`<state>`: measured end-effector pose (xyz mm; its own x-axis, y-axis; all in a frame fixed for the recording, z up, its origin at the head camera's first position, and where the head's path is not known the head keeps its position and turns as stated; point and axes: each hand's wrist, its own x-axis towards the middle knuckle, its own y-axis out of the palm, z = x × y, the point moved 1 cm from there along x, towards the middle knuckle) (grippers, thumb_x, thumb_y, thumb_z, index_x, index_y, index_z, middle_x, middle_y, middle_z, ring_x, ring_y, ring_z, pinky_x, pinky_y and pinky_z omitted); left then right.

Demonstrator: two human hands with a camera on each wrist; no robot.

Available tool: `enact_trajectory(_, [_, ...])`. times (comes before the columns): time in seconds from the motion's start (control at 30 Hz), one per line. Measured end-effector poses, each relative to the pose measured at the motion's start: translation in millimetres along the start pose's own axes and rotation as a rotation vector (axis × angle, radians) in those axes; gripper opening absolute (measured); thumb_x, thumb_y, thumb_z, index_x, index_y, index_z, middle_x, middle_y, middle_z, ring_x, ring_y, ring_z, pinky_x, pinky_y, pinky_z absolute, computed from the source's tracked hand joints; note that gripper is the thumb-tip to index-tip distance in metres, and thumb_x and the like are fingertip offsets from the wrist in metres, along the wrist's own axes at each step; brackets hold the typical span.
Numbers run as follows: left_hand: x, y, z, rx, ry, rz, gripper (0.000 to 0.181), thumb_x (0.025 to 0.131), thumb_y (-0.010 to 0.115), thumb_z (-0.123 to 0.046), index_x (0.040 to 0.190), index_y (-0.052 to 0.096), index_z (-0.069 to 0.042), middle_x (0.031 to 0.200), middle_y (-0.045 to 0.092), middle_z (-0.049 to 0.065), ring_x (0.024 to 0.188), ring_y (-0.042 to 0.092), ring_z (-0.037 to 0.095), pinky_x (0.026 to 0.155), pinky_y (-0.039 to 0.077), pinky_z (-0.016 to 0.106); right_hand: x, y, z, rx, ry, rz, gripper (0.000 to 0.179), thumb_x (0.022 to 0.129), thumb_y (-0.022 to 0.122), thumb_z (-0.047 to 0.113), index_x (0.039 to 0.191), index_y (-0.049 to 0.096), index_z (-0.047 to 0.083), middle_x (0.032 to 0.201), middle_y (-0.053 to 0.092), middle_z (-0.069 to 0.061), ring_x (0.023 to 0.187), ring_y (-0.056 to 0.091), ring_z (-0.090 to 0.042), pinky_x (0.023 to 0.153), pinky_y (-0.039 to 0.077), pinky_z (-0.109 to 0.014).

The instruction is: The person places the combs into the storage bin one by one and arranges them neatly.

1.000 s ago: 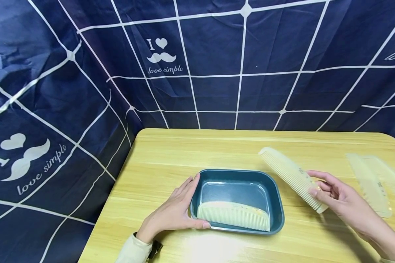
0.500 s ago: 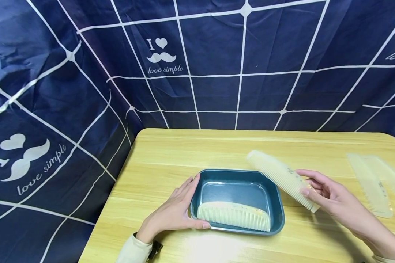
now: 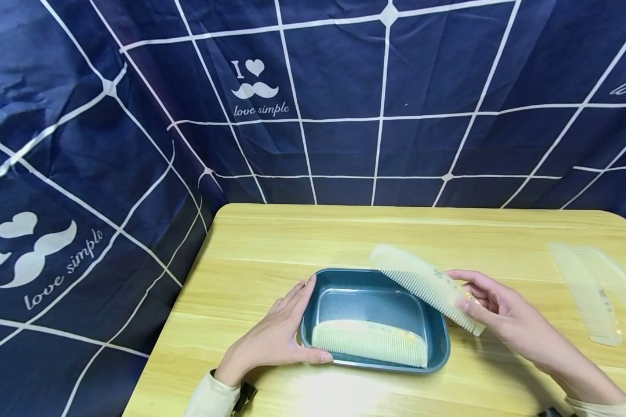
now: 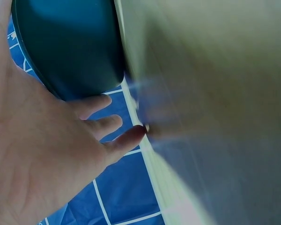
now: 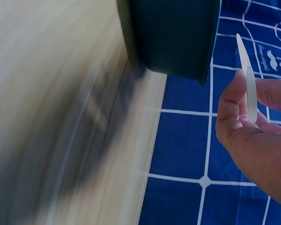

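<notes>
A dark teal rectangular tray (image 3: 362, 302) stands on the table with a pale cream comb (image 3: 370, 343) lying along its near side. My left hand (image 3: 271, 340) rests against the tray's left end, thumb at the near rim. In the left wrist view its fingers reach out fairly straight beside the tray wall (image 4: 77, 44). My right hand (image 3: 506, 315) pinches a second cream comb (image 3: 422, 282) near one end, between thumb and fingers. This comb slants over the tray's far right corner, teeth facing the near left. Edge-on, the comb (image 5: 249, 91) looks thin in the right wrist view.
Two more pale combs lie at the table's right, the nearer comb (image 3: 586, 295) beside the other comb (image 3: 617, 275). Dark blue cloth (image 3: 339, 150) with white lines hangs behind and left of the wooden table (image 3: 271, 243).
My right hand has moved left with its comb, from right of the tray to over the tray's far right corner. My left hand and the tray have stayed in place.
</notes>
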<state>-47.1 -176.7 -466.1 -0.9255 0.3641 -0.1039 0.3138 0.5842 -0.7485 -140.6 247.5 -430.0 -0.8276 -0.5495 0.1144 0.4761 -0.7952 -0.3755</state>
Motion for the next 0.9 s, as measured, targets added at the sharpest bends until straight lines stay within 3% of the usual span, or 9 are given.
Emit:
enact_trajectory(0.23, [-0.5, -1.6, 0.2, -0.002, 0.001, -0.005, 0.136, 0.082, 0.079, -0.081, 0.175, -0.009, -0.035, 0.183, 0.002, -0.006, 0.167, 0.005, 0.021, 0.125, 0.016, 0.070, 8.2, 12.3, 6.0, 0.012, -0.044, 0.052, 0.046, 0.108, 0.059, -0.009, 0.152, 0.055, 0.001, 0.115, 0.074, -0.008, 0.095, 0.070, -0.015, 0.073, 0.057, -0.026])
enact_trajectory(0.53, [0.5, -0.9, -0.1, 0.002, 0.008, -0.009, 0.137, 0.082, 0.079, -0.081, 0.176, -0.009, -0.033, 0.182, 0.001, -0.010, 0.167, 0.005, 0.022, 0.126, 0.016, 0.068, 13.7, 23.4, 10.7, 0.061, -0.048, 0.117, 0.045, 0.111, 0.056, -0.006, 0.155, 0.053, 0.001, 0.115, 0.074, -0.013, 0.095, 0.070, -0.016, 0.071, 0.059, -0.030])
enact_trajectory(0.9, [1.4, -1.2, 0.4, 0.015, 0.026, -0.019, 0.139, 0.081, 0.080, -0.080, 0.177, -0.007, -0.030, 0.183, 0.003, -0.005, 0.167, 0.009, 0.026, 0.124, 0.018, 0.071, 16.1, 33.4, 14.9, -0.068, -0.064, 0.117, 0.043, 0.111, 0.059, -0.002, 0.152, 0.057, 0.007, 0.110, 0.073, -0.004, 0.092, 0.067, -0.012, 0.074, 0.056, -0.027])
